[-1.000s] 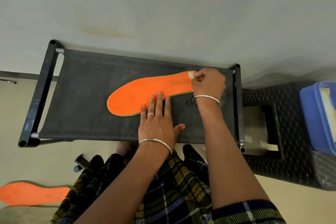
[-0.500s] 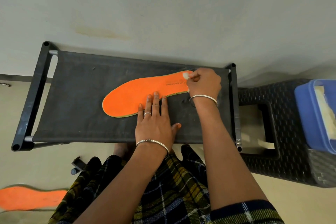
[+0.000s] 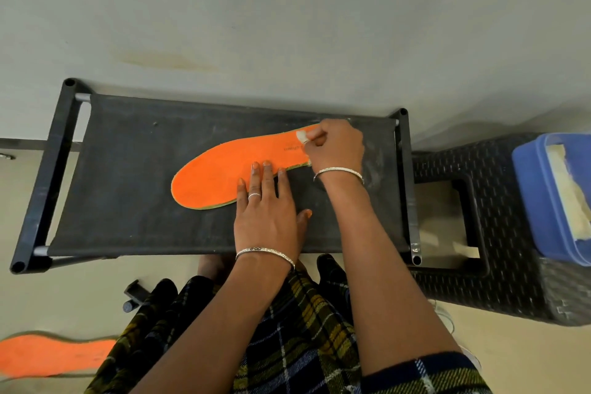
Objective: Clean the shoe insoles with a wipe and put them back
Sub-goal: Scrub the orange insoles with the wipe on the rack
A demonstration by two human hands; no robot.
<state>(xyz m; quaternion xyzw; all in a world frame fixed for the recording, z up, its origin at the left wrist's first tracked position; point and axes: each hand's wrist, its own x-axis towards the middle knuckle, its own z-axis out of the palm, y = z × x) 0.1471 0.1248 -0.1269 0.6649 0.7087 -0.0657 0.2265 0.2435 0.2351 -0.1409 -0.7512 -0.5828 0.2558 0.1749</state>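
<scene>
The right hand's [image 3: 335, 147] fingers [image 3: 315, 141] are curled together, pinching a small white wipe [image 3: 302, 136] against the heel end of an orange insole [image 3: 230, 176]. The left hand [image 3: 267, 211] lies flat, fingers [image 3: 256, 176] spread slightly apart, their tips pressing on the insole's near edge while the palm rests on the surface [image 3: 128, 169]. The insole lies flat across the middle of this dark fabric surface, toe end pointing left. Each wrist wears a thin bangle. A second insole [image 3: 48, 353] lies on the floor at the lower left, well apart. To the right stands a dark woven stool [image 3: 499, 233], with a blue tub [image 3: 537, 195] on its far side.
</scene>
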